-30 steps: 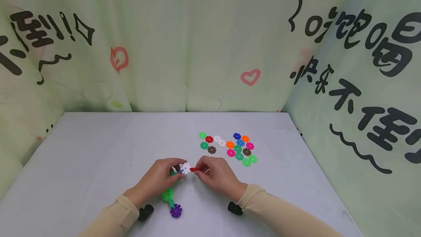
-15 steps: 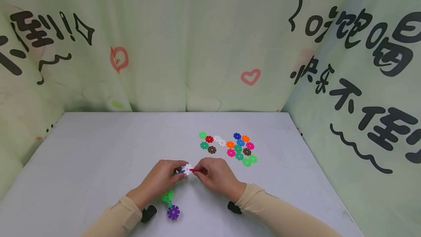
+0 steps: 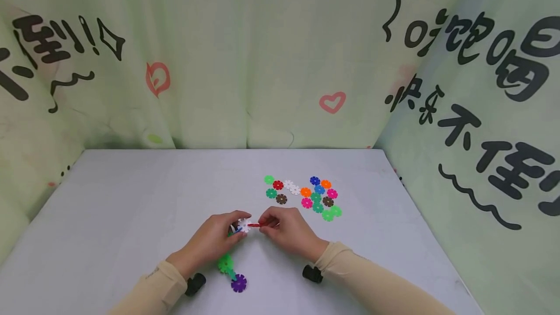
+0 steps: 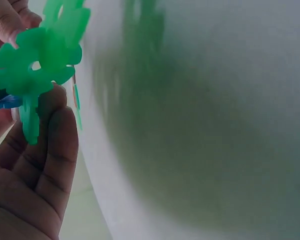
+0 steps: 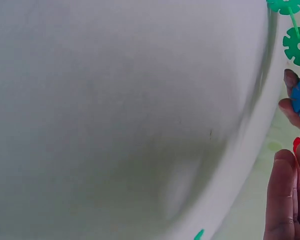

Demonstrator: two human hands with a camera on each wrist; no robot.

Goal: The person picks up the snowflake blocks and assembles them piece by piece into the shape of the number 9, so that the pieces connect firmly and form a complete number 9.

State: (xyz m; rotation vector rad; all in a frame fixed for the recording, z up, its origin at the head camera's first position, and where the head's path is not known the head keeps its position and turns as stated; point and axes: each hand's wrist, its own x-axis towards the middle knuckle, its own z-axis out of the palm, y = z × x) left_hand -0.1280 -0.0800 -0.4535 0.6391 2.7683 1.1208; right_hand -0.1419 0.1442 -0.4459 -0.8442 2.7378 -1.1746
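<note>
Left hand (image 3: 214, 241) is gripping the snowflake-disc chain (image 3: 231, 266) low over the table (image 3: 131, 198), its fingers curling round the white disc (image 3: 243, 224); right hand (image 3: 286, 231) is pinching a red disc (image 3: 254, 225) against it.

A pale grey worktop (image 3: 131, 198) is carrying a loose cluster of flat plastic snowflake discs (image 3: 306, 196) in green, red, white, brown, orange, blue and pink, lying well apart from its edges, while a light green printed fabric backdrop (image 3: 245, 52) is enclosing it on three sides.
</note>
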